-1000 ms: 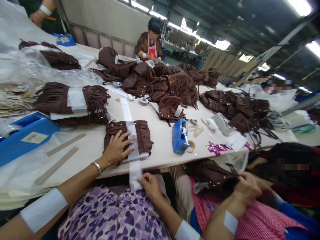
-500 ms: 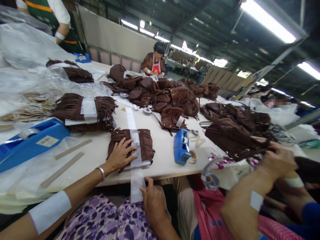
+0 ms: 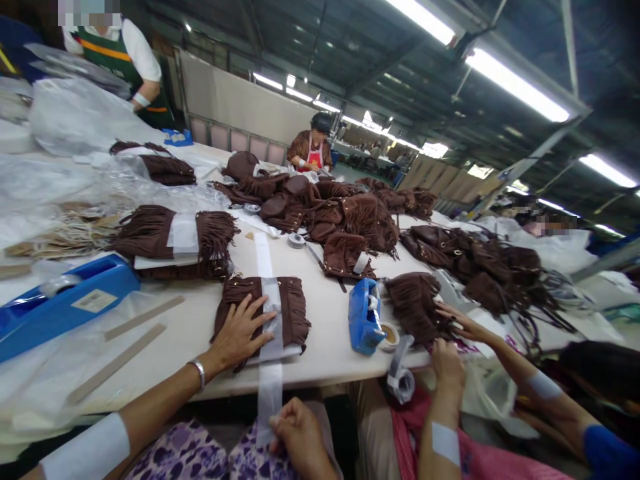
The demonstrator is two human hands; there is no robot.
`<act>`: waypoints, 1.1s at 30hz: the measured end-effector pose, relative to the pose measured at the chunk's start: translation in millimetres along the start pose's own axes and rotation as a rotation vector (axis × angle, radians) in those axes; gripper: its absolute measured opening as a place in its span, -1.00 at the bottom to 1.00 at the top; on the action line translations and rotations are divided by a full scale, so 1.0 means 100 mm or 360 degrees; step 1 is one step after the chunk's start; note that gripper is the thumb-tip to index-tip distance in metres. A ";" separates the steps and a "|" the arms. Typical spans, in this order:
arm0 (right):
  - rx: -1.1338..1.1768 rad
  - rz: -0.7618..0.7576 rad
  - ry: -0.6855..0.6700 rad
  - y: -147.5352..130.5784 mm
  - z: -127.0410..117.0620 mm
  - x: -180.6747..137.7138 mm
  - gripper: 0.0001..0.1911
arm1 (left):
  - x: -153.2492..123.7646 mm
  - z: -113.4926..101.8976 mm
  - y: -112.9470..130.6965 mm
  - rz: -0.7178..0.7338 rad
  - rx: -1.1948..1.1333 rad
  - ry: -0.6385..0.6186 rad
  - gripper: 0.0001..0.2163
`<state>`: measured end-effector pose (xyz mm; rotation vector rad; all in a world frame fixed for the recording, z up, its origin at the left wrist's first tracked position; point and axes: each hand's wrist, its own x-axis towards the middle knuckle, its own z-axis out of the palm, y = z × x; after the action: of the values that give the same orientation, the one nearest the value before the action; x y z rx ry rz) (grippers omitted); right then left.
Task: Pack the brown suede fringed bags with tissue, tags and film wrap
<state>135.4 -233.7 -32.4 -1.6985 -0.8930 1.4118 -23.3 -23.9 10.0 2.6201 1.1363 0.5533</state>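
Note:
My left hand point(image 3: 243, 333) lies flat with spread fingers on a dark brown fringed bag point(image 3: 294, 307) at the table's front edge. A long, pale, translucent strip point(image 3: 271, 383) runs across the bag's middle, under my left fingertips. Its far end lies on the table behind the bag, and its near end hangs over the edge. There my right hand point(image 3: 303, 433) pinches the strip's lower part between thumb and fingers, above my lap. White sheet material shows beneath the bag.
A small blue tape dispenser point(image 3: 364, 320) and a tape roll point(image 3: 389, 336) stand to the right. A co-worker's hands handle another fringed bag point(image 3: 413, 303) there. At left are a large blue dispenser point(image 3: 100, 287) and wrapped bags point(image 3: 145, 233). More brown bags point(image 3: 345, 213) lie behind.
My right hand has shifted slightly down and pinches the strip more plainly. My left hand stays on the bag. The co-worker at right has a fringed bag laid on the table.

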 end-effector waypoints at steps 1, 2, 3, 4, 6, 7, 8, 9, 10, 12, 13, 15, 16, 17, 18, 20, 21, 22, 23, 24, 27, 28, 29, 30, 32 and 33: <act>0.0064 0.0021 -0.0036 0.03 0.01 0.00 -0.74 | 0.00 0.00 0.00 0.0001 -0.0004 -0.0008 -0.56; 0.0113 0.0048 -0.0062 0.05 0.01 0.00 -0.70 | 0.00 -0.01 0.00 0.0002 -0.0007 -0.0017 -0.55; 0.0151 0.0079 -0.0078 0.06 0.02 -0.01 -0.66 | 0.00 -0.01 0.00 0.0002 -0.0011 -0.0025 -0.54; 0.0183 0.0109 -0.0089 0.06 0.03 -0.02 -0.62 | 0.00 -0.01 0.00 0.0003 -0.0013 -0.0032 -0.53; 0.0232 0.0163 -0.0090 0.03 0.05 -0.04 -0.57 | 0.00 -0.01 -0.01 0.0006 -0.0013 -0.0040 -0.50; 0.0247 0.0184 -0.0087 0.02 0.05 -0.05 -0.56 | 0.00 -0.01 -0.01 0.0008 -0.0012 -0.0042 -0.50; 0.0259 0.0195 -0.0085 0.00 0.06 -0.06 -0.55 | 0.00 -0.01 -0.01 0.0009 -0.0009 -0.0042 -0.50; 0.0267 0.0201 -0.0087 -0.01 0.06 -0.07 -0.55 | 0.01 -0.01 -0.01 0.0008 -0.0005 -0.0040 -0.49; 0.0271 0.0207 -0.0095 -0.01 0.06 -0.07 -0.56 | 0.01 0.00 -0.01 0.0007 -0.0001 -0.0038 -0.50; 0.0275 0.0211 -0.0095 -0.02 0.06 -0.08 -0.58 | 0.01 0.00 -0.01 0.0001 0.0006 -0.0031 -0.51; 0.0269 0.0211 -0.0093 -0.02 0.05 -0.09 -0.60 | 0.01 0.00 -0.01 -0.0004 0.0010 -0.0027 -0.51; 0.0232 0.0211 -0.0105 -0.03 0.03 -0.11 -0.65 | 0.01 0.00 -0.01 -0.0012 0.0019 -0.0022 -0.52; 0.0210 0.0210 -0.0120 -0.04 0.02 -0.13 -0.67 | 0.01 0.00 -0.01 -0.0015 0.0024 -0.0021 -0.52; 0.0189 0.0212 -0.0137 -0.04 0.01 -0.14 -0.69 | 0.01 0.01 0.00 -0.0017 0.0030 -0.0021 -0.51; 0.0173 0.0213 -0.0154 -0.05 -0.01 -0.15 -0.71 | 0.01 0.01 0.00 -0.0018 0.0036 -0.0022 -0.51; 0.0167 0.0190 -0.0173 -0.04 -0.03 -0.17 -0.75 | 0.01 0.01 0.00 -0.0019 0.0047 -0.0022 -0.51; 0.0166 0.0174 -0.0178 -0.03 -0.04 -0.18 -0.77 | 0.01 0.02 0.00 -0.0019 0.0052 -0.0021 -0.51; 0.0160 0.0159 -0.0176 -0.02 -0.04 -0.19 -0.79 | 0.01 0.02 0.00 -0.0019 0.0058 -0.0020 -0.52; 0.0150 0.0147 -0.0172 0.00 -0.04 -0.19 -0.80 | 0.01 0.02 0.00 -0.0020 0.0064 -0.0018 -0.52; 0.0140 0.0144 -0.0169 0.01 -0.04 -0.19 -0.81 | 0.01 0.02 0.00 -0.0020 0.0069 -0.0018 -0.52; 0.0083 0.0154 -0.0172 0.01 -0.05 -0.21 -0.81 | 0.01 0.02 0.00 -0.0020 0.0079 -0.0022 -0.52; 0.0055 0.0149 -0.0178 0.00 -0.06 -0.23 -0.81 | 0.01 0.01 0.01 -0.0020 0.0081 -0.0024 -0.52; 0.0027 0.0142 -0.0184 -0.01 -0.07 -0.25 -0.81 | 0.01 0.01 0.00 -0.0020 0.0082 -0.0024 -0.52; 0.0003 0.0132 -0.0186 -0.03 -0.08 -0.27 -0.81 | 0.01 0.01 0.00 -0.0021 0.0082 -0.0024 -0.52; -0.0010 0.0116 -0.0200 -0.07 -0.10 -0.31 -0.81 | 0.01 0.01 0.00 -0.0023 0.0080 -0.0025 -0.52; -0.0006 0.0109 -0.0209 -0.08 -0.12 -0.33 -0.82 | 0.01 0.01 0.00 -0.0024 0.0079 -0.0025 -0.52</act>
<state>141.5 -259.3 -8.1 -1.6687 -0.9165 1.5833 -21.9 -22.8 8.9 2.6502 1.1786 0.5070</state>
